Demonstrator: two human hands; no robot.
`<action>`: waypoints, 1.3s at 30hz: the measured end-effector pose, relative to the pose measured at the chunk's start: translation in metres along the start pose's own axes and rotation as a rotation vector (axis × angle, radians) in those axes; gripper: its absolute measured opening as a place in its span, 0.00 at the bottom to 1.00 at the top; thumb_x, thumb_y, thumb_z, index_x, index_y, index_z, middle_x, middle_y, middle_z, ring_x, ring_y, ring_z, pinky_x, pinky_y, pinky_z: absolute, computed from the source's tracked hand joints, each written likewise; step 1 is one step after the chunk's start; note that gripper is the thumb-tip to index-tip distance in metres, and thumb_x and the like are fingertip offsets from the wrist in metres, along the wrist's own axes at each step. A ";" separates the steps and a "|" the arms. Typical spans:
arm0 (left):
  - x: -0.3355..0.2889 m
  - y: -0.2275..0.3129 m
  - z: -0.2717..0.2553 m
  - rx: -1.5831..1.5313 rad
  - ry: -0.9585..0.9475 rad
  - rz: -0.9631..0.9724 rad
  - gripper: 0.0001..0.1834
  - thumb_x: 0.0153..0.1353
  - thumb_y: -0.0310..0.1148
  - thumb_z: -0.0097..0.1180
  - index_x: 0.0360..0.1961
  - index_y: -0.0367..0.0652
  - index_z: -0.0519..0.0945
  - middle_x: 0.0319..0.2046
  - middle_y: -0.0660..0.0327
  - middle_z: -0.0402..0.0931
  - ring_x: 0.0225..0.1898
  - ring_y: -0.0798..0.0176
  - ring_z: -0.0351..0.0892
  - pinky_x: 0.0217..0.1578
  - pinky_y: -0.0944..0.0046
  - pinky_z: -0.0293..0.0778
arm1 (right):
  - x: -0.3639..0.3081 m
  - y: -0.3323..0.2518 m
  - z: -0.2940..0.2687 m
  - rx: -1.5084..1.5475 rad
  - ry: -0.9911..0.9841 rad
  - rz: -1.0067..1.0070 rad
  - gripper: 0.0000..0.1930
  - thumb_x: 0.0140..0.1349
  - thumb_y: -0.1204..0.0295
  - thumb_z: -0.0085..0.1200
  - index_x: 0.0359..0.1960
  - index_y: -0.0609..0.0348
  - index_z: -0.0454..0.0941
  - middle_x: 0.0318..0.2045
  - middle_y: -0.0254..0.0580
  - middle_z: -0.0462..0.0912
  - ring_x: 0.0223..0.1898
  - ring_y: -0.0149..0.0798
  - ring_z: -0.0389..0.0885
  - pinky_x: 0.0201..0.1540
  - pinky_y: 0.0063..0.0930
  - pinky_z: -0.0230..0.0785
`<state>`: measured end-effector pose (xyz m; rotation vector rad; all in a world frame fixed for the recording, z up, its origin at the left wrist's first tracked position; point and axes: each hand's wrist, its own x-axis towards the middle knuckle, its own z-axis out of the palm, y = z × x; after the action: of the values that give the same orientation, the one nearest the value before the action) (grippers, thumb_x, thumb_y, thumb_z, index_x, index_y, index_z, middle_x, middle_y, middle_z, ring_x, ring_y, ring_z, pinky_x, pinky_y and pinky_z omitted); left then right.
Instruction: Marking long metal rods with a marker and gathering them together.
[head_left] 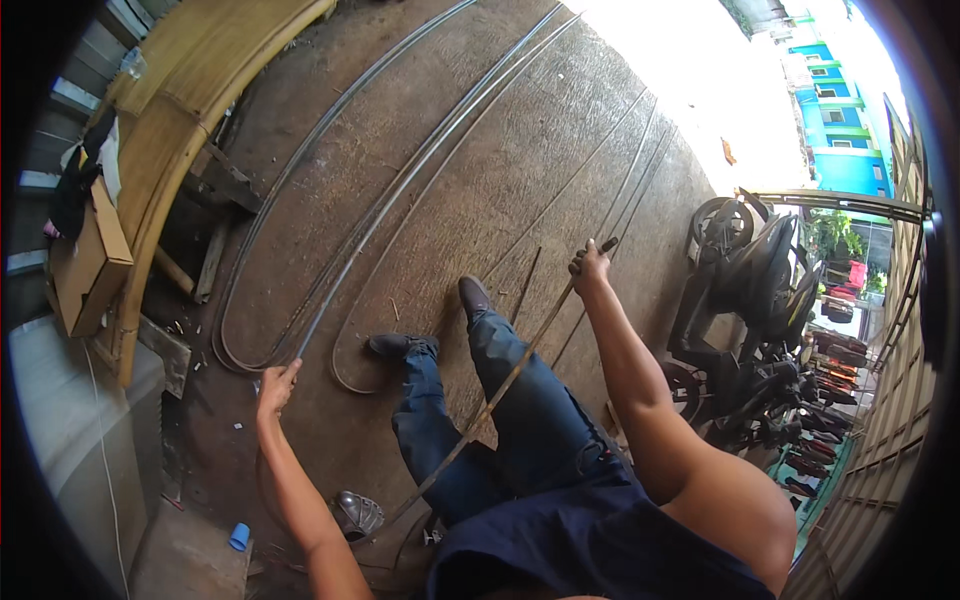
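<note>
My left hand (pixel 277 388) is closed around a long thin steel rod (pixel 335 285) at the lower left, close to where several rods bend in a U on the floor. Out to the right, my right hand (pixel 592 263) is wrapped round a long brownish rod (pixel 497 397), which slants down across my legs toward the lower left. A short dark end (pixel 609 244) sticks out past the right fist; whether it belongs to the same rod I cannot tell. Bent rods (pixel 228 290) lie in long loops on the floor left of my shoes.
A bamboo bench (pixel 190 95) stands at the left with a cardboard box (pixel 92 262) on it. A motorcycle (pixel 745 290) is parked at the right. Straight rods (pixel 640 160) lie ahead on the floor (pixel 480 180). A blue cup (pixel 239 537) lies at the lower left.
</note>
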<state>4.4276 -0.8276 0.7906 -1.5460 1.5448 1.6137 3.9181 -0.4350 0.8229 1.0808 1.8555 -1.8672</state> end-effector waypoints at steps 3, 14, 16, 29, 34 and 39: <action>-0.036 0.069 -0.071 0.109 0.139 0.104 0.29 0.60 0.54 0.61 0.16 0.40 0.74 0.12 0.70 0.64 0.15 0.74 0.59 0.17 0.65 0.54 | -0.012 0.014 0.025 -0.019 0.026 -0.065 0.10 0.73 0.65 0.44 0.32 0.51 0.61 0.16 0.25 0.57 0.12 0.24 0.52 0.14 0.23 0.45; -0.117 0.186 -0.198 0.251 0.485 0.405 0.29 0.63 0.47 0.61 0.13 0.39 0.67 0.13 0.72 0.57 0.18 0.76 0.53 0.19 0.64 0.49 | -0.057 0.046 0.146 0.339 -0.064 0.088 0.14 0.71 0.58 0.47 0.29 0.49 0.64 0.16 0.26 0.56 0.11 0.25 0.51 0.12 0.22 0.43; -0.127 0.188 -0.203 0.278 0.451 0.336 0.28 0.63 0.46 0.61 0.13 0.40 0.67 0.14 0.73 0.58 0.19 0.77 0.53 0.20 0.66 0.48 | -0.070 0.035 0.150 0.424 -0.122 0.109 0.12 0.72 0.62 0.47 0.32 0.51 0.64 0.15 0.25 0.57 0.12 0.24 0.53 0.12 0.22 0.43; -0.104 0.214 -0.274 0.264 0.418 0.158 0.27 0.64 0.47 0.60 0.12 0.44 0.67 0.13 0.74 0.58 0.18 0.77 0.54 0.19 0.67 0.48 | -0.114 0.024 0.221 0.363 -0.117 0.085 0.10 0.73 0.62 0.45 0.35 0.51 0.66 0.17 0.26 0.55 0.14 0.24 0.51 0.14 0.20 0.44; -0.028 0.183 -0.294 0.564 0.559 0.331 0.33 0.62 0.56 0.56 0.22 0.28 0.76 0.15 0.48 0.67 0.18 0.57 0.65 0.27 0.55 0.66 | -0.095 0.058 0.254 0.218 -0.123 0.029 0.17 0.74 0.61 0.42 0.25 0.51 0.63 0.15 0.28 0.53 0.13 0.27 0.48 0.13 0.22 0.42; 0.051 0.133 -0.292 0.505 0.428 0.198 0.34 0.61 0.59 0.55 0.30 0.30 0.82 0.26 0.39 0.79 0.32 0.39 0.81 0.36 0.50 0.72 | -0.069 0.108 0.264 0.074 -0.082 0.005 0.16 0.72 0.55 0.44 0.28 0.50 0.64 0.18 0.29 0.54 0.15 0.28 0.51 0.14 0.22 0.45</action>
<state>4.4181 -1.1431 0.8696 -1.5373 2.1811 0.8917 3.9593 -0.7187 0.7607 1.0148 1.7497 -1.9616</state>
